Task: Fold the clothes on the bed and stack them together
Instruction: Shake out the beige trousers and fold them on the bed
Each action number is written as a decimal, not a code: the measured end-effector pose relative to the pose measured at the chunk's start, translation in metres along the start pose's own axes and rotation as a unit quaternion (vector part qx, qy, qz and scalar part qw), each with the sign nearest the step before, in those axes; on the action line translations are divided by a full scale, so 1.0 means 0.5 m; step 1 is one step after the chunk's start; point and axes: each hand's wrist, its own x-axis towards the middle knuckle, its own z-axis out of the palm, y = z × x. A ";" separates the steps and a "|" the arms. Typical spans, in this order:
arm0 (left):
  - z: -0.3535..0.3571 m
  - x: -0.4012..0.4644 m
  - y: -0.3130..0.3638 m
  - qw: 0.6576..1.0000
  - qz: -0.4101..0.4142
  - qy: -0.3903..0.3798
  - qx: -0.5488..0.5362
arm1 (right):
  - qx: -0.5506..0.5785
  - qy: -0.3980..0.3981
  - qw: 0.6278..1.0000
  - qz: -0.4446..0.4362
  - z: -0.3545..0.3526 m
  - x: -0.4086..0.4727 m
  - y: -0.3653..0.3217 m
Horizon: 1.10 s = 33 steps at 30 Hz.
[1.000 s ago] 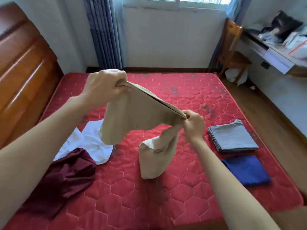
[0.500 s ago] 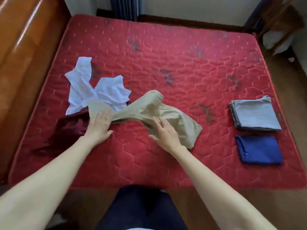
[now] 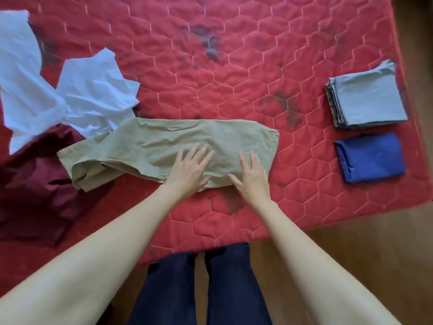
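**Beige garment pressed flat on the red bed**

The beige garment (image 3: pixel 187 144) lies spread across the middle of the red quilted bed (image 3: pixel 234 66), its long axis running from 9 to 3 o'clock, with the 9 o'clock end bunched and doubled over. Both hands rest palm-down on its near edge, side by side. The left hand (image 3: pixel 189 170) has its grip wide, fingers straight and spread on the cloth; the right hand (image 3: pixel 251 177) is the same, flat with fingers fanned, holding nothing.

At 9 o'clock from the beige piece, its rumpled end overlaps a maroon garment (image 3: pixel 39 184) lying in a heap. At 10 o'clock a crumpled white garment (image 3: pixel 89 90) touches the beige cloth's far edge.

Well apart at 3 o'clock, near the bed's edge, sit a folded grey garment (image 3: pixel 367 97) and, just beside it toward the person, a folded blue garment (image 3: pixel 370 158), the two apart from each other.
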 end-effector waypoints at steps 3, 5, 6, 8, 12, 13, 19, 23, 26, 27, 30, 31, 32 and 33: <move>0.030 0.107 0.046 1.000 0.031 0.004 0.001 | 0.017 0.011 0.999 0.042 0.015 0.049 0.098; 0.052 0.196 0.074 0.999 0.041 0.010 -0.007 | 0.042 0.019 0.996 0.070 0.029 0.096 0.169; 0.061 0.240 0.087 0.999 0.044 0.016 -0.013 | 0.053 0.023 0.995 0.078 0.035 0.124 0.202; 0.078 0.332 0.107 0.998 0.046 0.035 -0.023 | 0.073 0.028 0.994 0.082 0.045 0.184 0.264; 0.115 0.506 0.126 0.998 -0.007 0.037 -0.058 | 0.107 0.026 0.992 0.056 0.062 0.306 0.358; 0.122 0.542 0.127 0.997 -0.022 0.025 -0.064 | 0.110 0.018 0.993 0.041 0.066 0.335 0.373; 0.122 0.657 0.131 0.982 -0.083 -0.050 -0.161 | 0.122 -0.065 0.989 -0.044 0.083 0.447 0.394; 0.079 0.682 0.120 0.951 -0.140 -0.142 -0.236 | 0.174 0.002 0.984 -0.037 0.057 0.430 0.387; 0.047 0.657 0.120 0.959 -0.089 -0.191 -0.188 | 0.174 0.098 0.976 -0.082 0.024 0.361 0.372; 0.041 0.644 0.120 0.963 -0.072 -0.191 -0.178 | 0.165 0.127 0.973 -0.100 0.017 0.329 0.364; 0.030 0.585 0.120 0.973 -0.030 -0.150 -0.173 | 0.135 0.215 0.960 -0.117 0.005 0.212 0.343; 0.029 0.561 0.120 0.975 -0.021 -0.127 -0.179 | 0.126 0.237 0.956 -0.115 0.007 0.170 0.336; 0.029 0.537 0.122 0.977 -0.015 -0.103 -0.186 | 0.117 0.256 0.953 -0.110 0.013 0.126 0.330; 0.030 0.512 0.123 0.977 -0.011 -0.081 -0.195 | 0.111 0.271 0.951 -0.102 0.023 0.082 0.324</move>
